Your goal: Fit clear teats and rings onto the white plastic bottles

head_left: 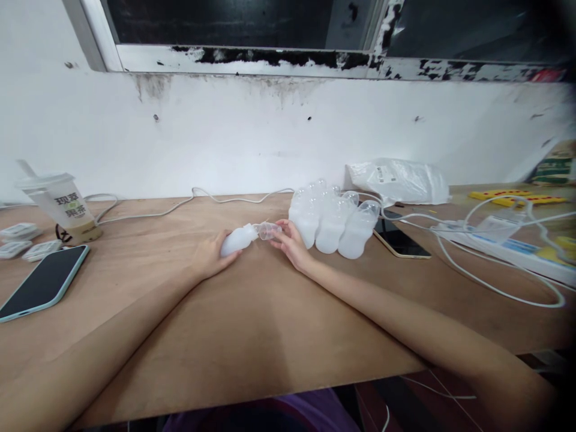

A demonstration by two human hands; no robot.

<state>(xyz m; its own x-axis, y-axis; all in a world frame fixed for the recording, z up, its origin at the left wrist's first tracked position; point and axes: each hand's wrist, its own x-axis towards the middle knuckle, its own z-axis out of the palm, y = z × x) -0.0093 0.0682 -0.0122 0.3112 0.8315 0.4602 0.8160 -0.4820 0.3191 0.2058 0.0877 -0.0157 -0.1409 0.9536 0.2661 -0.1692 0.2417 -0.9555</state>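
Note:
My left hand (215, 255) is wrapped round a translucent white plastic bottle (237, 240), which lies tilted with its neck toward the right. A clear cap (269, 231) is pinched by the fingers of my right hand (291, 243). The cap is close at the bottle's neck; I cannot tell whether the two touch. Just right of my right hand stand several similar white bottles (330, 231) with clear domed caps on top, grouped together.
On the left are a drink cup with a straw (67, 204), small white packs (20, 233) and a phone (44, 282). A plastic bag (400, 180), another phone (400, 239), a power strip (508, 240) and looping white cables (472, 276) lie on the right. A wall (234, 132) closes off the back.

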